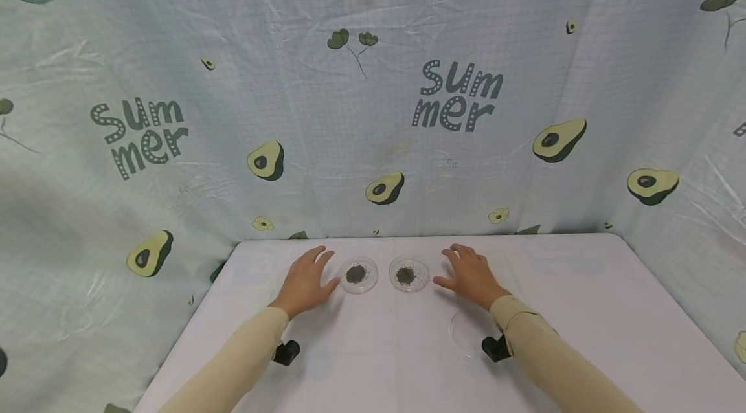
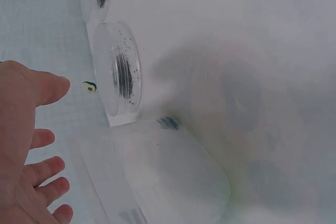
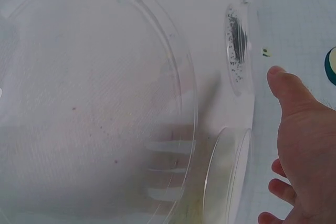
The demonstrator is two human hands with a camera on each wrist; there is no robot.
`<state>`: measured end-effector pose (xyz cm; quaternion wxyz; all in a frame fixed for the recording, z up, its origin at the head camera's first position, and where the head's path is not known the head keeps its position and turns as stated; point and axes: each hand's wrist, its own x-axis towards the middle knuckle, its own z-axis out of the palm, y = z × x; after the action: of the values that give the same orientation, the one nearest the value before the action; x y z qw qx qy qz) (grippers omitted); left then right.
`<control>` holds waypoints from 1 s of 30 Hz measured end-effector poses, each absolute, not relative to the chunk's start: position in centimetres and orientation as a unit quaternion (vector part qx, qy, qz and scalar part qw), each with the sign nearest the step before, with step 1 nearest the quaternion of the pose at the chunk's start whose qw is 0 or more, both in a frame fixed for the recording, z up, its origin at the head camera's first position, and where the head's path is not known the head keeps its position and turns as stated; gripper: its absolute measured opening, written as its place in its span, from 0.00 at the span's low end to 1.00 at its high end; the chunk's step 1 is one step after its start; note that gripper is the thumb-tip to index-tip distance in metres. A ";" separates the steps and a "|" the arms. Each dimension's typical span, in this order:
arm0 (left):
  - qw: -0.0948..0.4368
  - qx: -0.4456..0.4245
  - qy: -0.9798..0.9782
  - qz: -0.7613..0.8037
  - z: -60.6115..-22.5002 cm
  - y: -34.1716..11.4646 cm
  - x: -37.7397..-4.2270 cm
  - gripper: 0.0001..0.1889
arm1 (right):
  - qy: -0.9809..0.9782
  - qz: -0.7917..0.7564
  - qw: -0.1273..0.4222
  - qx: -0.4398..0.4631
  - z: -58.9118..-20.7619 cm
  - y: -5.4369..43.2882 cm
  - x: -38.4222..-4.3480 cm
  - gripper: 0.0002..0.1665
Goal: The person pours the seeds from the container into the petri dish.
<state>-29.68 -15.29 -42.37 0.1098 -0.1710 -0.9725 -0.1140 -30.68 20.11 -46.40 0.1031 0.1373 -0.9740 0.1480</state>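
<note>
Sleeves (image 1: 233,361) of pale tan come in from the near side over a pinkish-white surface (image 1: 396,361). A clear round plate (image 3: 94,87) lies near the right sleeve. Farther on, thumb and fingers loosely spread, the left hand (image 1: 305,283) is just left of one clear dish (image 1: 372,275); the right hand (image 1: 471,276), its fingers likewise relaxed and apart, is just right of a second dish (image 1: 422,274). The dishes stand side by side between the hands, slightly apart, each holding dark grains (image 1: 356,274). Beyond the surface's far edge hangs a pale sheet (image 1: 326,96) printed with avocados and the word "summer".
</note>
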 end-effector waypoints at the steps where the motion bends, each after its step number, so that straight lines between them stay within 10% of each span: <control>1: 0.110 -0.169 -0.973 -0.115 -42.4 -15.4 -29.7 0.31 | -0.974 0.149 0.105 0.137 -46.4 20.2 -30.7 0.41; 30: 0.122 -0.140 -0.966 -0.182 -43.6 -19.8 -28.3 0.40 | -0.979 0.151 0.100 0.097 -48.0 23.7 -29.8 0.40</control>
<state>-28.26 -19.78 -43.58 0.1221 -0.1402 -0.9656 -0.1818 -29.77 23.67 -47.99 0.0999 0.0973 -0.9787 0.1508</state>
